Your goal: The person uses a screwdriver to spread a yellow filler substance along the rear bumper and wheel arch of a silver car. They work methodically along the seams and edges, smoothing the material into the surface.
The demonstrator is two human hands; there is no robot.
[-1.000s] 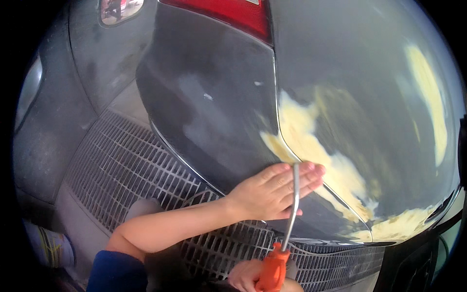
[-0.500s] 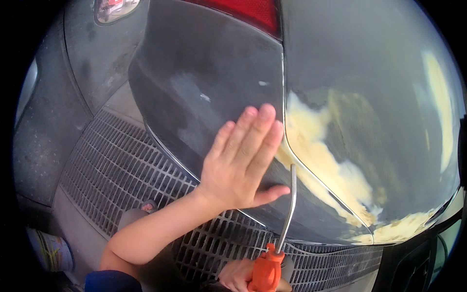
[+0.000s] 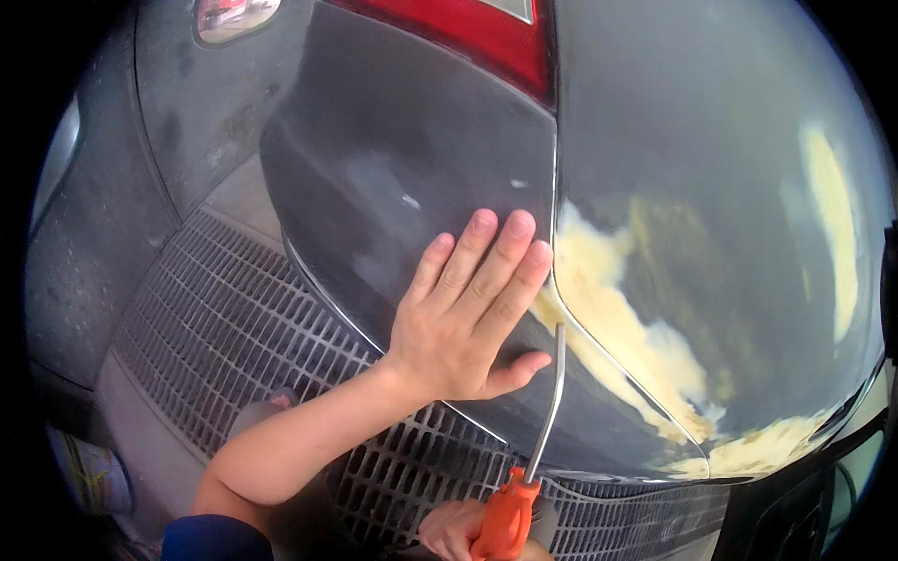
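My left hand (image 3: 463,323) lies flat, fingers a little spread, on a dark grey sanded car body panel (image 3: 374,159), just left of a seam. Near the bottom edge my right hand (image 3: 454,528) is closed round the orange handle of a screwdriver-like tool (image 3: 506,514) with a bent metal shaft. The tool points upward, its tip beside my left thumb and in front of pale yellow filler (image 3: 636,332) along the seam. Whether the tip touches the panel I cannot tell. Part of my right hand is hidden behind the handle and cut off by the picture's edge.
A red tail light (image 3: 449,42) sits above the panel. Below is a metal floor grating (image 3: 234,318), with a shoe (image 3: 89,472) at lower left. Another grey panel with a small lamp (image 3: 234,17) stands at upper left.
The view has shifted slightly, so the car panel sits lower and further right. My left fingers are a little more spread. The tool has moved slightly left and down relative to the seam.
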